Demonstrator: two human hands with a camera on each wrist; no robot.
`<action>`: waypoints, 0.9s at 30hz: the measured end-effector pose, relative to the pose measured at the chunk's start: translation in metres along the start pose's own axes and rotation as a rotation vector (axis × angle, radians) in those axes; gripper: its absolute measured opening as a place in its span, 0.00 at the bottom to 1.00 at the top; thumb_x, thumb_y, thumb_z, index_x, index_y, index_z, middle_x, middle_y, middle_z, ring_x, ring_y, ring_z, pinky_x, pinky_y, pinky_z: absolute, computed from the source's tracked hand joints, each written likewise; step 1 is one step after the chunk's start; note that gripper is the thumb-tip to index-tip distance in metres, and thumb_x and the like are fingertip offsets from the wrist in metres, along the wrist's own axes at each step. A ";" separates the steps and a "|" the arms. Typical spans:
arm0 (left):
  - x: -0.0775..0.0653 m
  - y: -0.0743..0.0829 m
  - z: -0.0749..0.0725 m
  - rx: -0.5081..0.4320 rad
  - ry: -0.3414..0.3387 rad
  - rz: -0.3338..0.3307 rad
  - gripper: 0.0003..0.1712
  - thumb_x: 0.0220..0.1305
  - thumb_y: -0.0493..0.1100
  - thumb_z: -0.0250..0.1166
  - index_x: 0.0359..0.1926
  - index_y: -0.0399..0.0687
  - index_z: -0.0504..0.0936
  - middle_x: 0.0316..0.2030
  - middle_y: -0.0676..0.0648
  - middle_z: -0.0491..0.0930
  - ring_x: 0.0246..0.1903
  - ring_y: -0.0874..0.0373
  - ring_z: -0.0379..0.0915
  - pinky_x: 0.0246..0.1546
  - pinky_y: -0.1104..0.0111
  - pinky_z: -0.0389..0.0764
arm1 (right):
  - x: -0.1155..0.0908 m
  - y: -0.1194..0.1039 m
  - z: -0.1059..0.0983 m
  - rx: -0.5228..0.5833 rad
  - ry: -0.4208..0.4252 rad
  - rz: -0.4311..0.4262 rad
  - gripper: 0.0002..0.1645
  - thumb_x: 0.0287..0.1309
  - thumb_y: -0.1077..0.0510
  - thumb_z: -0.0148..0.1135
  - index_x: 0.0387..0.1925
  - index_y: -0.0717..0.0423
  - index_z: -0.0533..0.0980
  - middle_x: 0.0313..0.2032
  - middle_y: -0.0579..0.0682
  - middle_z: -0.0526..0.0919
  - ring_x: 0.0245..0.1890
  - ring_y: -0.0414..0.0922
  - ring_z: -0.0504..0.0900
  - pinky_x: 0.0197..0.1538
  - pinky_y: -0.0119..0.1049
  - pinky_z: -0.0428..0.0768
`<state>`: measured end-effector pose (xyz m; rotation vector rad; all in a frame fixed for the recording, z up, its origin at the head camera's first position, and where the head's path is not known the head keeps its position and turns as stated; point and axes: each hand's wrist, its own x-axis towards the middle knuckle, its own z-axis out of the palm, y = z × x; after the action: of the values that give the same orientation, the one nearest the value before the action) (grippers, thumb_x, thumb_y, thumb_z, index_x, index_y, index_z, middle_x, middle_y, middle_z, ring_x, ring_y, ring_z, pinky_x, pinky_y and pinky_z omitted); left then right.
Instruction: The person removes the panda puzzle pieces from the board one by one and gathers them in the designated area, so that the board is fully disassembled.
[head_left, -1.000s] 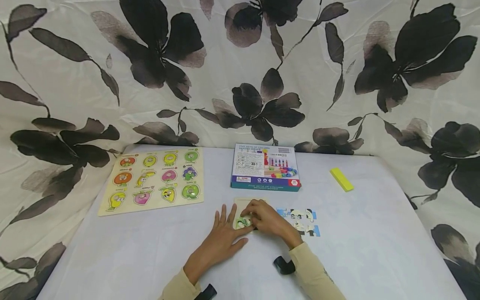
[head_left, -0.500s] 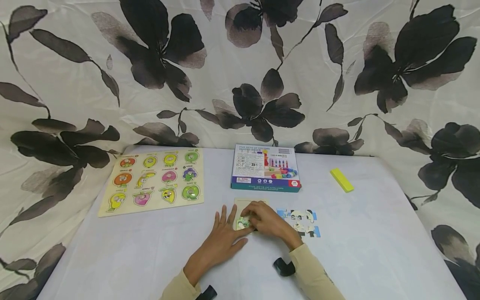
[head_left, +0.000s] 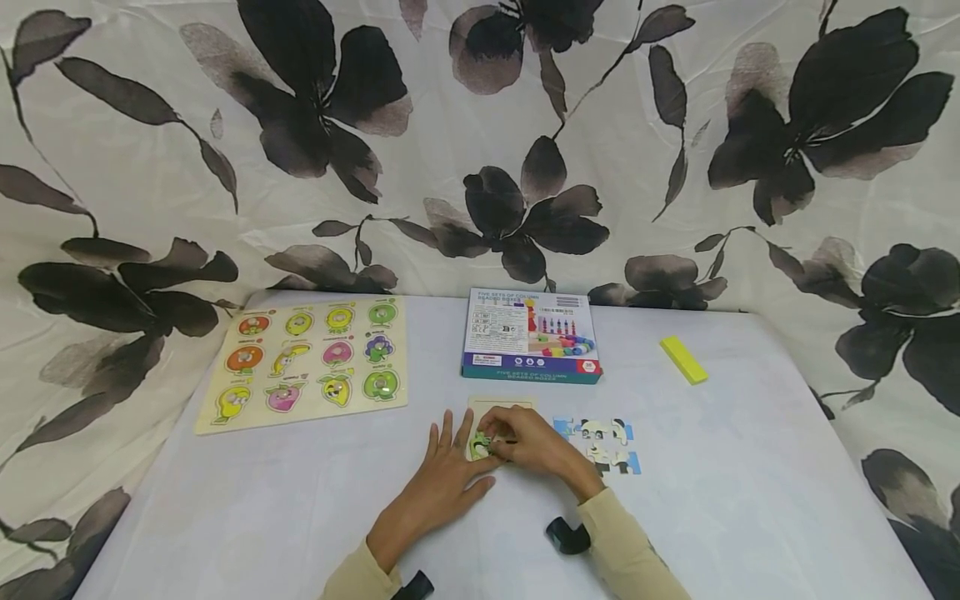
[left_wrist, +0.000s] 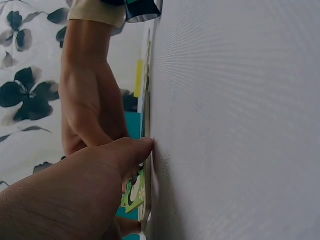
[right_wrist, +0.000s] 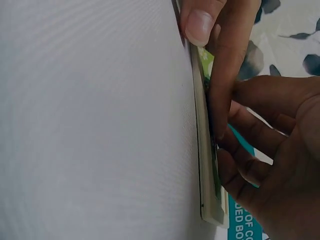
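Observation:
A small wooden puzzle board (head_left: 504, 402) lies flat on the white table, mostly covered by both hands. My right hand (head_left: 536, 440) pinches a green puzzle piece (head_left: 478, 448) over the board's left part. One edge of that green piece (left_wrist: 134, 199) stands tilted off the board in the left wrist view. Spread beside the board, my left hand (head_left: 442, 482) has straight fingers, with its index finger across the board's near edge. Just right of the board lie several blue-and-white panda puzzle pieces (head_left: 596, 432), laid out close together. The right wrist view shows the board's edge (right_wrist: 204, 165) under the fingertips.
A fruit puzzle board (head_left: 311, 337) lies at the back left. Behind the small board is a beaded-boxes carton (head_left: 498, 337). A yellow bar-shaped block (head_left: 683, 360) lies at the back right. A floral cloth (head_left: 420, 158) hangs behind the table.
My right hand's fingertips have shifted slightly left, and the green piece has moved and turned with them. The left hand has stayed in place.

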<state>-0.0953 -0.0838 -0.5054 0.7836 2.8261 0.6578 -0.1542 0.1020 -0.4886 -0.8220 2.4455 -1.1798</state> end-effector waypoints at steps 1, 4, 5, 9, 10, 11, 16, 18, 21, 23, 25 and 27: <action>0.000 0.000 0.000 -0.002 -0.001 -0.001 0.20 0.69 0.53 0.56 0.59 0.59 0.79 0.72 0.29 0.43 0.68 0.24 0.30 0.64 0.33 0.41 | 0.001 0.000 0.001 -0.002 0.000 -0.003 0.12 0.56 0.67 0.63 0.43 0.56 0.78 0.34 0.43 0.81 0.35 0.39 0.76 0.44 0.34 0.77; 0.000 -0.001 0.001 -0.002 -0.005 -0.004 0.20 0.69 0.53 0.56 0.59 0.60 0.79 0.72 0.29 0.43 0.68 0.24 0.29 0.64 0.33 0.41 | 0.002 0.001 0.002 -0.010 0.003 -0.003 0.13 0.56 0.68 0.62 0.43 0.56 0.78 0.34 0.43 0.81 0.35 0.38 0.76 0.44 0.33 0.77; 0.000 -0.001 0.001 -0.002 -0.006 -0.005 0.20 0.69 0.53 0.56 0.59 0.60 0.79 0.72 0.29 0.43 0.68 0.24 0.29 0.64 0.33 0.41 | 0.002 0.000 0.002 -0.011 0.004 -0.004 0.13 0.55 0.68 0.62 0.43 0.56 0.78 0.34 0.44 0.81 0.35 0.39 0.77 0.44 0.34 0.77; 0.000 -0.001 0.001 -0.005 -0.005 -0.004 0.20 0.69 0.53 0.56 0.59 0.60 0.79 0.72 0.30 0.43 0.68 0.24 0.29 0.65 0.33 0.41 | 0.003 -0.001 0.003 -0.041 0.009 -0.003 0.14 0.56 0.69 0.62 0.44 0.55 0.78 0.34 0.43 0.81 0.36 0.39 0.77 0.46 0.35 0.77; 0.000 -0.001 0.001 -0.007 -0.005 -0.005 0.20 0.69 0.53 0.56 0.59 0.60 0.79 0.72 0.30 0.43 0.68 0.24 0.29 0.65 0.33 0.41 | 0.002 -0.002 0.003 -0.050 0.011 -0.004 0.15 0.55 0.69 0.62 0.45 0.55 0.78 0.34 0.43 0.81 0.36 0.39 0.77 0.46 0.35 0.77; 0.000 -0.001 0.001 -0.007 -0.005 -0.005 0.20 0.69 0.53 0.56 0.59 0.60 0.79 0.72 0.30 0.43 0.68 0.24 0.29 0.65 0.33 0.41 | 0.002 -0.002 0.003 -0.058 0.013 -0.005 0.15 0.55 0.69 0.62 0.45 0.55 0.78 0.34 0.43 0.81 0.36 0.39 0.77 0.46 0.36 0.78; 0.000 -0.001 0.000 -0.001 -0.006 -0.005 0.20 0.69 0.53 0.56 0.59 0.60 0.79 0.72 0.30 0.42 0.68 0.24 0.29 0.65 0.34 0.41 | 0.002 -0.004 0.002 -0.088 0.017 -0.007 0.16 0.56 0.68 0.62 0.47 0.55 0.79 0.35 0.43 0.81 0.38 0.39 0.77 0.47 0.37 0.77; 0.000 -0.001 0.000 0.003 -0.005 -0.004 0.20 0.69 0.53 0.55 0.59 0.60 0.79 0.72 0.30 0.42 0.68 0.24 0.29 0.65 0.33 0.41 | 0.002 -0.004 0.002 -0.096 0.016 -0.007 0.17 0.56 0.68 0.62 0.48 0.55 0.79 0.35 0.43 0.82 0.38 0.40 0.77 0.48 0.38 0.77; 0.000 0.000 0.000 0.005 -0.005 -0.003 0.20 0.69 0.53 0.55 0.59 0.60 0.79 0.72 0.30 0.42 0.69 0.24 0.29 0.65 0.33 0.41 | 0.002 -0.004 0.002 -0.108 0.016 -0.008 0.16 0.56 0.67 0.63 0.47 0.56 0.80 0.35 0.43 0.83 0.38 0.39 0.77 0.48 0.37 0.77; -0.001 0.000 0.000 0.004 -0.007 -0.005 0.20 0.69 0.53 0.55 0.59 0.60 0.79 0.72 0.30 0.42 0.69 0.25 0.29 0.65 0.33 0.41 | 0.002 -0.004 0.001 -0.115 0.015 -0.011 0.16 0.56 0.67 0.63 0.47 0.57 0.81 0.36 0.44 0.83 0.38 0.39 0.78 0.48 0.37 0.78; -0.001 0.000 0.000 0.003 -0.008 -0.007 0.20 0.69 0.53 0.55 0.59 0.59 0.79 0.72 0.30 0.42 0.69 0.25 0.29 0.65 0.34 0.41 | 0.002 -0.004 0.001 -0.123 0.016 -0.015 0.16 0.56 0.67 0.63 0.47 0.57 0.81 0.36 0.45 0.84 0.38 0.39 0.78 0.48 0.36 0.78; -0.001 0.000 0.000 0.003 -0.009 -0.008 0.20 0.70 0.53 0.55 0.59 0.59 0.79 0.72 0.30 0.42 0.69 0.25 0.29 0.65 0.34 0.41 | 0.002 -0.004 0.001 -0.128 0.019 -0.019 0.16 0.55 0.67 0.63 0.47 0.57 0.81 0.36 0.45 0.84 0.38 0.39 0.78 0.47 0.36 0.78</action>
<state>-0.0951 -0.0845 -0.5052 0.7730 2.8212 0.6480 -0.1542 0.0984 -0.4861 -0.8746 2.5556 -1.0509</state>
